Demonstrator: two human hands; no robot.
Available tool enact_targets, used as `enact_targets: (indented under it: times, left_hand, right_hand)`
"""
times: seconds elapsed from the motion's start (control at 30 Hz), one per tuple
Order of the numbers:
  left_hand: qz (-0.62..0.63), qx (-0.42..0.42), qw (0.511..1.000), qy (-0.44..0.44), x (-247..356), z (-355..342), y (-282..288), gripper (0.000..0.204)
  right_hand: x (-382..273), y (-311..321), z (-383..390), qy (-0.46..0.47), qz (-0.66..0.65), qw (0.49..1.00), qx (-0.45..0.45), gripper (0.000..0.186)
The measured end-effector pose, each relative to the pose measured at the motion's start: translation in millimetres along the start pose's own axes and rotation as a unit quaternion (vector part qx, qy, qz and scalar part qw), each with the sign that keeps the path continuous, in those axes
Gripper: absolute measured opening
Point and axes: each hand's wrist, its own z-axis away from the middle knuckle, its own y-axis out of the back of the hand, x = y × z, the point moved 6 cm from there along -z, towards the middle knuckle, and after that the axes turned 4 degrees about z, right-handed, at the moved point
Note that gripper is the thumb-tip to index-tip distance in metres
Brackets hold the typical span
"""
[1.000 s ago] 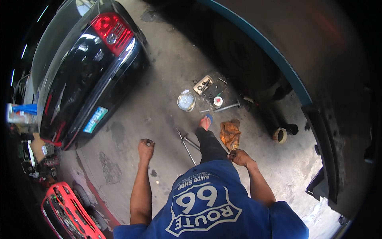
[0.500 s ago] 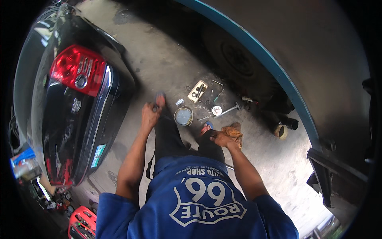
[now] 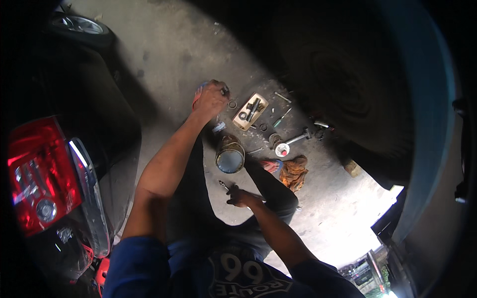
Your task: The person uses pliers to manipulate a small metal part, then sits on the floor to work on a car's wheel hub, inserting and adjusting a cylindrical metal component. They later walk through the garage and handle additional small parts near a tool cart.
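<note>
My left hand point(image 3: 210, 101) is reached forward over the floor, its fingers closed on a small dark piece whose kind I cannot make out. Nearer to me, between my knees, my right hand point(image 3: 240, 197) grips a slim metal tool point(image 3: 223, 185); its end sticks out past the fingers. A round can point(image 3: 230, 161) with a grey-blue top stands between my feet. Beyond it lies a pale tray point(image 3: 243, 124) with dark metal parts and a ring in it. A loose ring point(image 3: 232, 104) rests on the floor beside my left hand.
Right of the tray are a screwdriver point(image 3: 283, 117), a hammer-like tool point(image 3: 299, 136), a small can point(image 3: 281, 149) and an orange-brown rag point(image 3: 293, 174). A dark car with a red tail light point(image 3: 43, 174) stands left. A large wheel point(image 3: 343, 84) is in shadow at right.
I have lowered into a crouch, and the floor things look closer. My left hand has reached forward, past the can. My right hand has moved off my thigh to between my knees.
</note>
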Motion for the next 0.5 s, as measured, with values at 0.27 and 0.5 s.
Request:
enact_targets:
  times: [0.27,0.5]
  left_hand:
    - [0.061,-0.068,0.995,0.045,-11,-3,-34,0.017]
    - [0.064,-0.126,0.989,0.033,20,-55,-25,0.014]
  right_hand:
    - [122,102,-149,-0.086,-0.024,0.983,0.158,0.098]
    - [161,69,-201,-0.032,-0.082,0.996,-0.007,0.101]
